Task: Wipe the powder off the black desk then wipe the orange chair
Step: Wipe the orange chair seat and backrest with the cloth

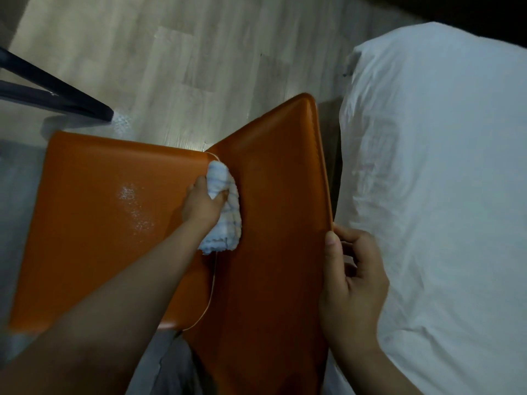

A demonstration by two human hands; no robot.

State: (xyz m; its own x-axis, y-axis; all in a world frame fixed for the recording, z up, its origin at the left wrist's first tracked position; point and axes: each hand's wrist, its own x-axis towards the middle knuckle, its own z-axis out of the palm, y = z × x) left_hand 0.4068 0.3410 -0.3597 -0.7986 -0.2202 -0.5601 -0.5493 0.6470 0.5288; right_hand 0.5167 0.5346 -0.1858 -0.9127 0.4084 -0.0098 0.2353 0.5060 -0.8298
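Head view, near to far.

- Right hand: thumb and curled fingers clasp the outer edge of the backrest.
- Left hand: grips a bunched white cloth with faint blue stripes, pressed into the crease between seat and backrest.
- Orange chair: smooth, glossy leather-like cover with pale piping. It stands on the floor just beside the bed.
- Seat: a patch of white powder left of the cloth.
- Floor: pale wood planks.
- Black leg: slanted, far left.
- Bed: rumpled white sheet, right.
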